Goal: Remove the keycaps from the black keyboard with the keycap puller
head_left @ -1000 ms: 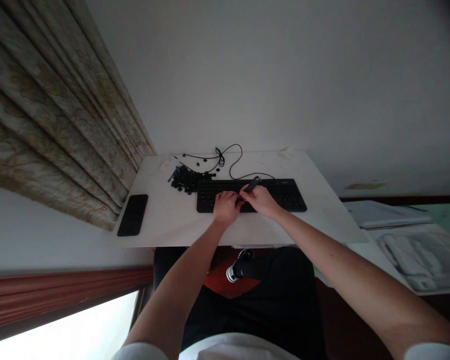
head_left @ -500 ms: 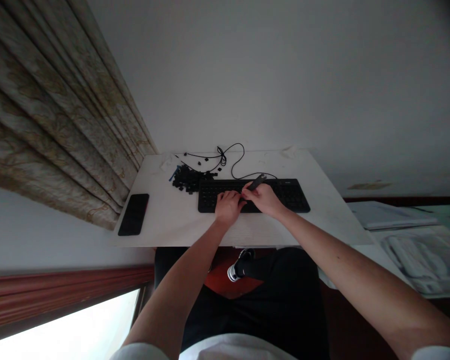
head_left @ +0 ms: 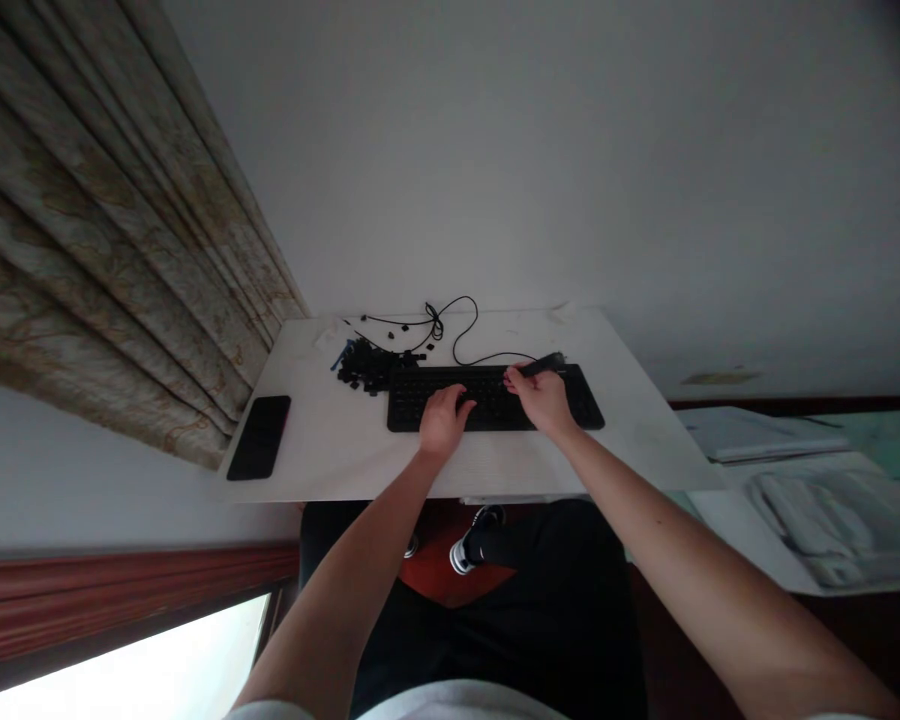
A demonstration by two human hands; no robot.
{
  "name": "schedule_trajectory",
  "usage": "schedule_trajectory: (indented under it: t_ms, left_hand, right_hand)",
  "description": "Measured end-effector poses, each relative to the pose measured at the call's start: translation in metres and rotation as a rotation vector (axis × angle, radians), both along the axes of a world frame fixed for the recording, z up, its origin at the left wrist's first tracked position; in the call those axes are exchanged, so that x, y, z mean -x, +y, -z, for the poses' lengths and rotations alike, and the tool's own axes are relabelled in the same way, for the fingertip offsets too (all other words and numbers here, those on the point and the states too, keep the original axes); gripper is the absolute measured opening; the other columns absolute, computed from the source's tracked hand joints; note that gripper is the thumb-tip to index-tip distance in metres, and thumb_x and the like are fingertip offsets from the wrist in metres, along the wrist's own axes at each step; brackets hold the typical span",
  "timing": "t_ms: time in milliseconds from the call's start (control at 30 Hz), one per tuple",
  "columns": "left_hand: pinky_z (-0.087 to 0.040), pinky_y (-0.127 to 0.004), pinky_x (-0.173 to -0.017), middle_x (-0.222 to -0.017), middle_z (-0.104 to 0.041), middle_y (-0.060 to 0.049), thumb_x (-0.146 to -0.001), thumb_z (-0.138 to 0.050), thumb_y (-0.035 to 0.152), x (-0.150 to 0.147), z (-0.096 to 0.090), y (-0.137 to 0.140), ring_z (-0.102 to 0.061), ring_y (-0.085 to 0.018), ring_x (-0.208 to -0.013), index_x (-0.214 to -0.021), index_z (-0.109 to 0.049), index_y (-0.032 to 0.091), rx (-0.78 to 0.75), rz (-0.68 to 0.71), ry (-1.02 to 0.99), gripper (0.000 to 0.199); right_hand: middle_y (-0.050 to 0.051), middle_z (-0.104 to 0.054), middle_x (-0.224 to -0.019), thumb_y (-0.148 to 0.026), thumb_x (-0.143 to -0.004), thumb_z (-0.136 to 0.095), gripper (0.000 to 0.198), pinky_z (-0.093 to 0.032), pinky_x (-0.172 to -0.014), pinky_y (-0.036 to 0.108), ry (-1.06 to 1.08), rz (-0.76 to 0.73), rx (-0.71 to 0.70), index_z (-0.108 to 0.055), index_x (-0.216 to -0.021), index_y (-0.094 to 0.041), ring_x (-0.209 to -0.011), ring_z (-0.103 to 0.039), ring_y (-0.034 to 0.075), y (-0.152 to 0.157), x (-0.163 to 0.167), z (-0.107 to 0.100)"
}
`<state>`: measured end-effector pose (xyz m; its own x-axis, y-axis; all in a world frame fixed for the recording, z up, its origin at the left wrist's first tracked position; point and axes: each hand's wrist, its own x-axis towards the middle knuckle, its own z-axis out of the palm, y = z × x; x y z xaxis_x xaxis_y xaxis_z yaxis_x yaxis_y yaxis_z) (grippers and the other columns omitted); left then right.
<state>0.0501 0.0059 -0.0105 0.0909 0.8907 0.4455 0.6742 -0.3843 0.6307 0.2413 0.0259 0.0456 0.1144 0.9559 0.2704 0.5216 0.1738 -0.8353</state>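
Black trousers and a shoe [head_left: 471, 545] with a pale sole sit nearest, below the edge of the white bench [head_left: 330, 455]. Past that edge, both bare forearms reach forward to a black keyboard [head_left: 487, 397] lying flat across the middle of the bench.

Left hand [head_left: 442, 418] rests palm down on the left-centre keys, fingers loosely spread and touching the key tops; it seems to be steadying the board. Right hand [head_left: 544, 395] sits over the right-centre keys with its fingers pinched round a slim dark tool [head_left: 546, 363], whose tip points away toward the far right of the keyboard's top row. Whether the tip touches a key is too small to tell.

To do this well, I would judge that the left hand should press firmly enough to stop the keyboard from sliding, while the tool is kept low and close to the key edge, worked gently rather than levered hard, so that nothing snaps or flies off.

Just beyond the keyboard's far left corner lies a heap of small black pieces [head_left: 364, 367], probably loose keycaps, with a bit of blue at its left. A thin black cable [head_left: 450, 325] loops behind it. A dark phone [head_left: 260, 437] lies flat near the bench's left edge, well apart from the hands. A patterned curtain [head_left: 97, 230] hangs at far left against the plain wall.
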Motion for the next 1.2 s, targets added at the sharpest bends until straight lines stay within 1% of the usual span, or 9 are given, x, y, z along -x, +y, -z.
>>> schedule_trajectory:
  t_ms: [133, 300, 467, 567, 633, 767, 900, 1000, 1200]
  left_hand:
    - [-0.054, -0.038, -0.089, -0.096, -0.069, -0.007, -0.094, -0.064, 0.031, 0.000, 0.002, 0.000, -0.065, -0.022, -0.095, -0.103, -0.066, 0.019, -0.012, -0.001, -0.021, 0.016]
    - [-0.055, -0.039, -0.091, -0.097, -0.070, -0.007, -0.096, -0.061, 0.028, 0.001, 0.003, 0.000, -0.066, -0.021, -0.099, -0.104, -0.069, 0.020, -0.068, 0.033, -0.100, 0.015]
    - [-0.057, -0.035, -0.089, -0.102, -0.070, -0.008, -0.096, -0.058, 0.022, 0.005, -0.003, 0.001, -0.068, -0.019, -0.097, -0.105, -0.070, 0.019, -0.092, 0.026, -0.202, 0.015]
    - [-0.057, -0.033, -0.089, -0.104, -0.070, -0.007, -0.093, -0.062, 0.017, 0.020, -0.014, 0.013, -0.068, -0.018, -0.096, -0.103, -0.071, 0.020, -0.055, 0.029, -0.151, 0.014]
    - [-0.056, -0.034, -0.092, -0.103, -0.070, -0.006, -0.089, -0.063, 0.012, 0.040, -0.024, 0.027, -0.068, -0.019, -0.098, -0.100, -0.072, 0.020, -0.014, -0.011, -0.082, 0.016]
    - [-0.052, -0.039, -0.100, -0.108, -0.070, -0.008, -0.085, -0.063, 0.007, 0.094, -0.040, 0.062, -0.066, -0.023, -0.105, -0.105, -0.071, 0.018, 0.075, -0.181, 0.030, 0.025]
    - [-0.051, -0.040, -0.102, -0.116, -0.069, -0.010, -0.082, -0.062, 0.005, 0.134, -0.044, 0.085, -0.066, -0.023, -0.109, -0.114, -0.068, 0.018, 0.139, -0.184, 0.028, 0.035]
    - [-0.052, -0.038, -0.101, -0.119, -0.068, -0.011, -0.083, -0.060, 0.005, 0.143, -0.044, 0.092, -0.067, -0.021, -0.108, -0.121, -0.064, 0.017, 0.147, -0.168, -0.048, 0.040]
    - [-0.053, -0.036, -0.099, -0.122, -0.067, -0.014, -0.083, -0.059, 0.003, 0.137, -0.047, 0.102, -0.068, -0.020, -0.107, -0.121, -0.062, 0.014, 0.170, -0.194, -0.146, 0.040]
  right_hand:
    - [0.006, -0.066, -0.063, -0.056, -0.093, -0.049, 0.049, -0.050, -0.062, 0.030, -0.132, 0.214, -0.079, -0.071, -0.094, -0.012, -0.060, -0.065, 0.020, -0.025, -0.009, 0.032]
    - [0.008, -0.065, -0.069, -0.054, -0.094, -0.047, 0.047, -0.047, -0.065, 0.031, -0.285, 0.341, -0.206, -0.072, -0.092, -0.014, -0.062, -0.059, 0.019, -0.039, -0.012, 0.041]
    - [0.008, -0.064, -0.071, -0.050, -0.095, -0.046, 0.043, -0.046, -0.068, 0.032, -0.324, 0.316, -0.259, -0.071, -0.091, -0.015, -0.066, -0.057, 0.020, -0.037, -0.013, 0.042]
    - [0.007, -0.064, -0.070, -0.051, -0.095, -0.046, 0.044, -0.044, -0.066, 0.031, -0.308, 0.322, -0.245, -0.070, -0.091, -0.015, -0.064, -0.056, 0.020, -0.035, -0.013, 0.044]
    - [0.007, -0.064, -0.070, -0.051, -0.095, -0.046, 0.044, -0.043, -0.066, 0.031, -0.299, 0.324, -0.235, -0.070, -0.092, -0.015, -0.064, -0.057, 0.020, -0.035, -0.014, 0.045]
    - [0.006, -0.063, -0.068, -0.052, -0.095, -0.045, 0.044, -0.041, -0.064, 0.031, -0.307, 0.325, -0.219, -0.070, -0.092, -0.015, -0.064, -0.057, 0.020, -0.035, -0.014, 0.046]
    - [0.004, -0.060, -0.064, -0.052, -0.095, -0.044, 0.045, -0.040, -0.061, 0.030, -0.305, 0.322, -0.214, -0.070, -0.091, -0.015, -0.061, -0.056, 0.020, -0.035, -0.014, 0.044]
    - [0.004, -0.059, -0.062, -0.052, -0.095, -0.044, 0.045, -0.039, -0.061, 0.029, -0.297, 0.315, -0.209, -0.069, -0.092, -0.015, -0.059, -0.055, 0.018, -0.036, -0.013, 0.043]
    - [0.003, -0.058, -0.060, -0.053, -0.095, -0.043, 0.047, -0.039, -0.060, 0.029, -0.303, 0.321, -0.180, -0.069, -0.092, -0.015, -0.058, -0.055, 0.018, -0.037, -0.012, 0.041]
